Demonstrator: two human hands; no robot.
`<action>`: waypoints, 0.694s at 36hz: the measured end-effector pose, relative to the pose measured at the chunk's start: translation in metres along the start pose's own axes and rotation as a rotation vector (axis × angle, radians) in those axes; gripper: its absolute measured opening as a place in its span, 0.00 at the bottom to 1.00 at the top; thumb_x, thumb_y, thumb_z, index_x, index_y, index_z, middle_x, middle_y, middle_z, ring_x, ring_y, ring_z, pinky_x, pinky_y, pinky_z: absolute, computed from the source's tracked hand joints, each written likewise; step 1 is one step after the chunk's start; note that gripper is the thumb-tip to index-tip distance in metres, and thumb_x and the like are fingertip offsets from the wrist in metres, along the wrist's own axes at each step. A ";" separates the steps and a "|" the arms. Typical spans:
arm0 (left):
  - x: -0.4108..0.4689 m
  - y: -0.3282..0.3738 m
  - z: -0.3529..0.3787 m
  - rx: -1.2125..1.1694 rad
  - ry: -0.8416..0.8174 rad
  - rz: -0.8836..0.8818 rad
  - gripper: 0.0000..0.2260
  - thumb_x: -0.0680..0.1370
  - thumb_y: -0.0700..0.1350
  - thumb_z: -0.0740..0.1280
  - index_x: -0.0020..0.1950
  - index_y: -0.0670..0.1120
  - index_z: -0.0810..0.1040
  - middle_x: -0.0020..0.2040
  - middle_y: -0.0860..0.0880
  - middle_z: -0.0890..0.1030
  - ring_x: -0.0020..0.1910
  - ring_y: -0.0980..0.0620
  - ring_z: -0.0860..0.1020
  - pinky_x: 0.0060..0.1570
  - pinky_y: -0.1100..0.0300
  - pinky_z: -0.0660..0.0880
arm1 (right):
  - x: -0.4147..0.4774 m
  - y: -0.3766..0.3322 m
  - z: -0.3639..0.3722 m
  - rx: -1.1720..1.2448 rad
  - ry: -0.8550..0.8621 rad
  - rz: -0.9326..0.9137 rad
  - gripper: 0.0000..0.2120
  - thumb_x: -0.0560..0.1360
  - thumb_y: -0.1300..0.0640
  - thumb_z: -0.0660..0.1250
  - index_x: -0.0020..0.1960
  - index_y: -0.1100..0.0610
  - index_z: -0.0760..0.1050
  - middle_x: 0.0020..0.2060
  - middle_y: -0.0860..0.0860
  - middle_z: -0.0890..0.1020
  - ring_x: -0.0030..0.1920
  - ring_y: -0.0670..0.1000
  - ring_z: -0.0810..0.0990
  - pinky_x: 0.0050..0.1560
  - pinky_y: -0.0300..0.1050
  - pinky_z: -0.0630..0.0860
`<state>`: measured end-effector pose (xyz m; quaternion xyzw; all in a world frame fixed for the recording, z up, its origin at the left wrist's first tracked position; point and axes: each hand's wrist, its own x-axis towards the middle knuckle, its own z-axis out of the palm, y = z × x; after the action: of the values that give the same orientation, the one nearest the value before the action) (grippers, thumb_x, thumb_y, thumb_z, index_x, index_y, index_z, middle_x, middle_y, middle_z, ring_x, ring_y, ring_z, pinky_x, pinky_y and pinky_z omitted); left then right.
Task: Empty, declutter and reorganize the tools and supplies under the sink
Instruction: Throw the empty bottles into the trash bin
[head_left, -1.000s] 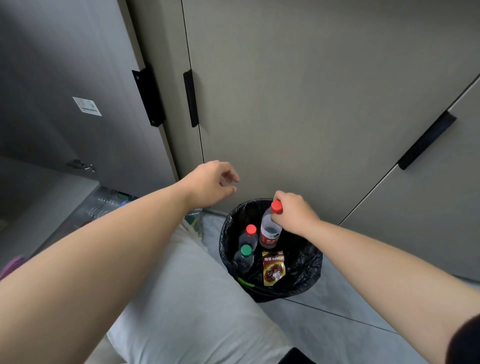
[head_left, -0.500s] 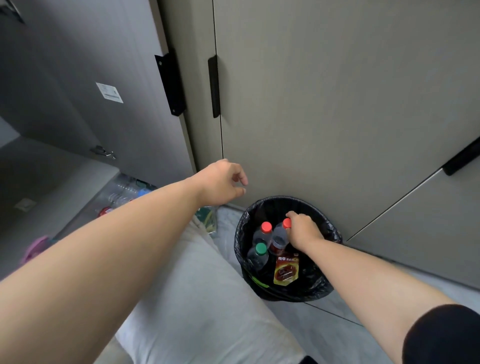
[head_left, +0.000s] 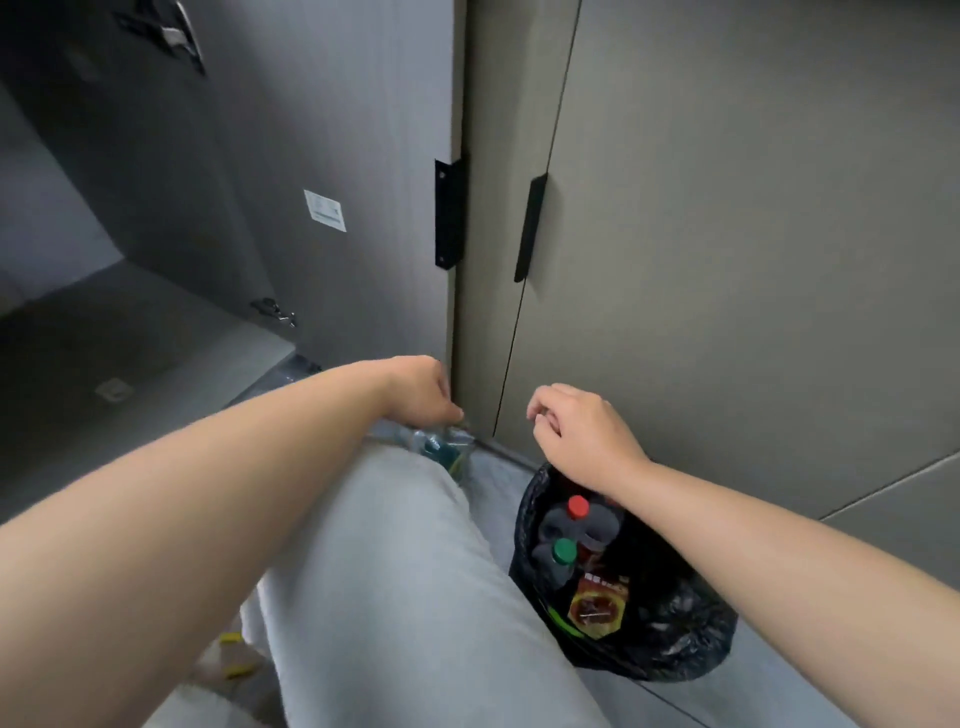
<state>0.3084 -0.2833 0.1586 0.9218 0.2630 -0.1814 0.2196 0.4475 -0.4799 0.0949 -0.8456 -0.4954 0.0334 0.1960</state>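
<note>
A bin lined with a black bag (head_left: 675, 660) stands on the floor against the closed cabinet. Inside it lie a red-capped bottle (head_left: 577, 506), a green-capped bottle (head_left: 563, 551) and a red-and-yellow packet (head_left: 597, 608). My right hand (head_left: 582, 436) hovers above the bin's far rim, fingers loosely curled and holding nothing. My left hand (head_left: 421, 389) reaches down at the cabinet corner, its fingertips just over a clear plastic bottle (head_left: 436, 447) with something blue-green in it. No grip on that bottle shows.
The cabinet door (head_left: 311, 156) at left stands open, with the dim cabinet floor (head_left: 130, 364) beyond it. Closed doors carry black handles (head_left: 530, 228). My knee in grey trousers (head_left: 389, 597) fills the lower middle. Small yellow bits (head_left: 234, 670) lie on the floor.
My right hand let go of the red-capped bottle in the bin and rose above the rim. My left hand dropped toward the clear bottle by the cabinet corner.
</note>
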 end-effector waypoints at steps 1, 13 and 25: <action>-0.003 -0.018 -0.004 -0.001 0.016 -0.046 0.14 0.78 0.56 0.68 0.50 0.47 0.85 0.50 0.46 0.85 0.51 0.44 0.82 0.56 0.52 0.79 | 0.011 -0.012 0.000 0.019 -0.016 -0.043 0.05 0.75 0.57 0.61 0.45 0.48 0.74 0.35 0.43 0.72 0.37 0.51 0.75 0.41 0.49 0.76; -0.027 -0.221 0.063 -0.527 0.377 -0.592 0.07 0.78 0.46 0.67 0.45 0.44 0.81 0.47 0.40 0.85 0.46 0.40 0.82 0.44 0.53 0.78 | 0.137 -0.144 0.088 0.006 -0.474 -0.321 0.10 0.75 0.58 0.62 0.49 0.52 0.81 0.46 0.50 0.82 0.49 0.55 0.80 0.51 0.46 0.75; 0.016 -0.313 0.167 -1.296 0.446 -0.832 0.04 0.78 0.41 0.70 0.49 0.47 0.76 0.56 0.37 0.82 0.55 0.37 0.81 0.57 0.45 0.79 | 0.231 -0.216 0.257 -0.337 -0.951 -0.363 0.22 0.79 0.49 0.65 0.71 0.56 0.73 0.66 0.56 0.77 0.64 0.57 0.76 0.62 0.45 0.73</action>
<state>0.1081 -0.1213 -0.0857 0.4515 0.6759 0.1290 0.5680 0.3214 -0.1134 -0.0314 -0.6577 -0.6663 0.2984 -0.1857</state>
